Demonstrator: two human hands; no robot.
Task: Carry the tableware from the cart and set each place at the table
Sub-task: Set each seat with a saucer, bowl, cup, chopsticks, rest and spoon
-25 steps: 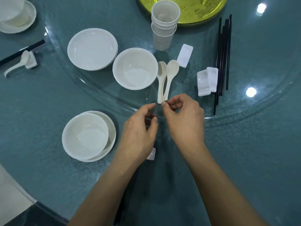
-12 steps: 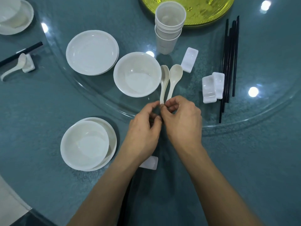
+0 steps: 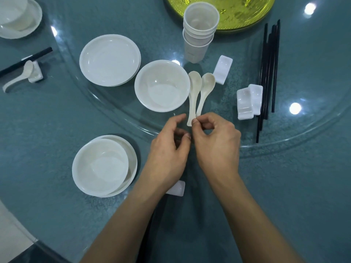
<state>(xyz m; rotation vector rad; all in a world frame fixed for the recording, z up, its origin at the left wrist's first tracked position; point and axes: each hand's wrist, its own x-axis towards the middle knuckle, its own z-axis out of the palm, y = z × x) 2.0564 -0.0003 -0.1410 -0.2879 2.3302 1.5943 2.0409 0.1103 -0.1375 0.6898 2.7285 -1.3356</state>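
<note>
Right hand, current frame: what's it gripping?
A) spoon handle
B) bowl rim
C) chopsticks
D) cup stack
A: the right hand pinches the handle end of a spoon lying beside the bowl; the chopsticks and cups sit apart from it, untouched.

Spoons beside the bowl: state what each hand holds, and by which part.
The right hand pinches the right spoon by the tip of its handle; the left hand holds nothing.

The teal surface [image 3: 284,186] carries a glass turntable [image 3: 313,73] across the upper frame, a plate [image 3: 133,162] with a bowl [image 3: 100,166] lower left, and a white rest [image 3: 176,188] beside it.
</note>
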